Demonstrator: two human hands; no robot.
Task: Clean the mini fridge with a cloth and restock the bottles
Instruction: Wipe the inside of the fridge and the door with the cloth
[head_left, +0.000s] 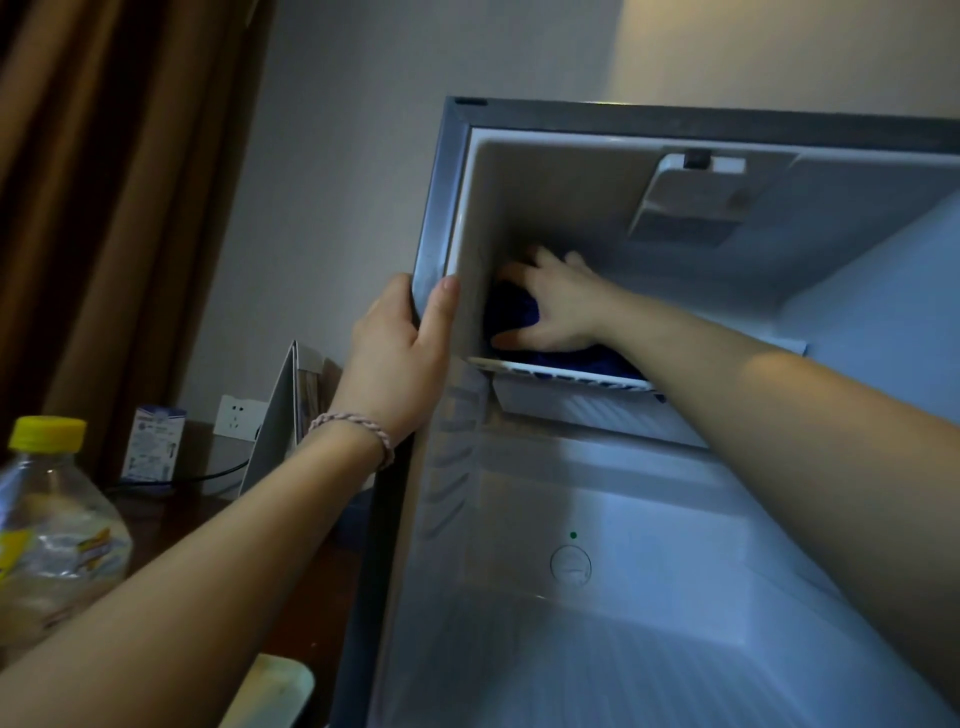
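The mini fridge (441, 208) stands open, its white inside bare of bottles. My left hand (400, 358) grips the fridge's left front edge, thumb on the inner rim and fingers round the outside. My right hand (556, 306) reaches into the upper compartment and presses a dark blue cloth (511, 312) against the left inner wall with spread fingers; part of the cloth lies on the white wire shelf (561, 376). A clear plastic bottle (57, 519) with a yellow cap stands at the lower left, outside the fridge.
A dark wooden desk (291, 587) runs left of the fridge, with a small white and blue carton (150, 441), a wall socket (241, 418) with a black cable, and a folded card stand (280, 415). A brown curtain (104, 182) hangs at the left. A thermostat dial (570, 565) sits on the fridge's back wall.
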